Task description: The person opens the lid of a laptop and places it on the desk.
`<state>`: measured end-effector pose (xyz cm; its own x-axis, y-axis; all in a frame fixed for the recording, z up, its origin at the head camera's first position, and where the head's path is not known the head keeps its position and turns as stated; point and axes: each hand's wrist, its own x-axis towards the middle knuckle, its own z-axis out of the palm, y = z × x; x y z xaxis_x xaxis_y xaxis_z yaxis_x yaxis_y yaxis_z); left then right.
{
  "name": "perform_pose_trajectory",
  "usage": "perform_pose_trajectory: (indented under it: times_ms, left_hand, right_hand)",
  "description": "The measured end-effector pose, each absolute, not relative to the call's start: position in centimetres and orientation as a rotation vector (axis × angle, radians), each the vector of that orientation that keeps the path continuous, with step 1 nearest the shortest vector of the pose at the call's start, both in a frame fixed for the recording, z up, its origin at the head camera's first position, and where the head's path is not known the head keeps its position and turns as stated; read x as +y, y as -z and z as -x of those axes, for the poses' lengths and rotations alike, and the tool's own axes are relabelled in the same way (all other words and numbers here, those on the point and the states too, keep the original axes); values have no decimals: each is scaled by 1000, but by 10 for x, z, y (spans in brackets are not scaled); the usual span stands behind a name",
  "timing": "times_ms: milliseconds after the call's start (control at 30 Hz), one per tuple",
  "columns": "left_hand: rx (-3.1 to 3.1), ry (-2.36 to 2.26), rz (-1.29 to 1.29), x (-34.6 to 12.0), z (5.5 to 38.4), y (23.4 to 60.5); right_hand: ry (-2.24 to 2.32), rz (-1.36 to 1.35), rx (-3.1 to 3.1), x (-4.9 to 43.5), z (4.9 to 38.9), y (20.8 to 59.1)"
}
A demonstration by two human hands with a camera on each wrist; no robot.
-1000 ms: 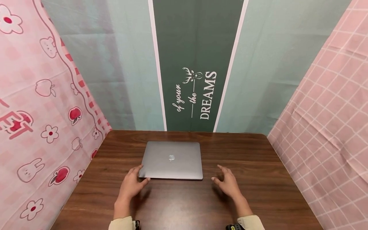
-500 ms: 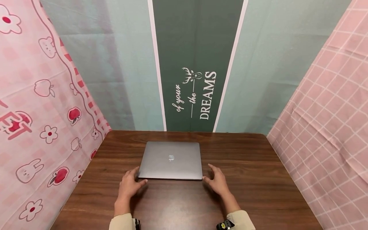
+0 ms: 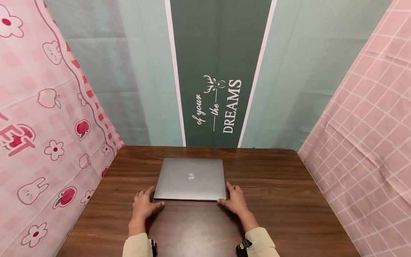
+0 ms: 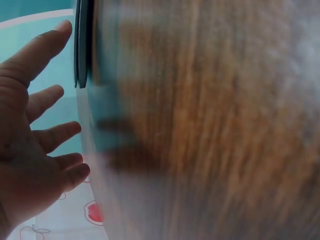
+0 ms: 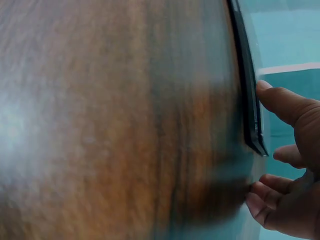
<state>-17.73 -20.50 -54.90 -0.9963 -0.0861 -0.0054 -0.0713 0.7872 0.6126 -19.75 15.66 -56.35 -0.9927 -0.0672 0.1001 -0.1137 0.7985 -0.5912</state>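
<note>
A closed grey laptop (image 3: 192, 187) with an apple logo on its lid lies flat on the brown wooden table (image 3: 273, 178). My left hand (image 3: 143, 207) is beside its near left corner, fingers spread and nothing held. In the left wrist view, a small gap shows between the thumb and the laptop's dark edge (image 4: 83, 45). At the near right corner is my right hand (image 3: 236, 202), thumb at the front edge and fingers along the right side. The right wrist view has that thumb tip at the lid, touching or very close, with the other fingers loosely bent below.
Pink printed cloth (image 3: 57, 128) hangs along the left side, and pink checked cloth (image 3: 363, 142) along the right. Behind the table's far edge is a green cloth (image 3: 212, 53) with white lettering. Cream sleeves (image 3: 261, 242) and dark wrist straps (image 3: 244, 247) cover both wrists.
My right hand has moved left across the table to the laptop's near right corner. The left hand has drawn slightly left, away from the laptop. The laptop has barely shifted.
</note>
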Motion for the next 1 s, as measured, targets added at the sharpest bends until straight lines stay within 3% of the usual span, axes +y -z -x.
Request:
perform_pose_trajectory:
  times_ms: [633,1000]
  left_hand:
    - [-2966,1043,-238,-196,191,558]
    - [-2891,1102,-291,-191,196,557]
  right_hand:
    - [-773,-47,-2961,146,201,574]
    - [-1101,57,-2828,141,206,575]
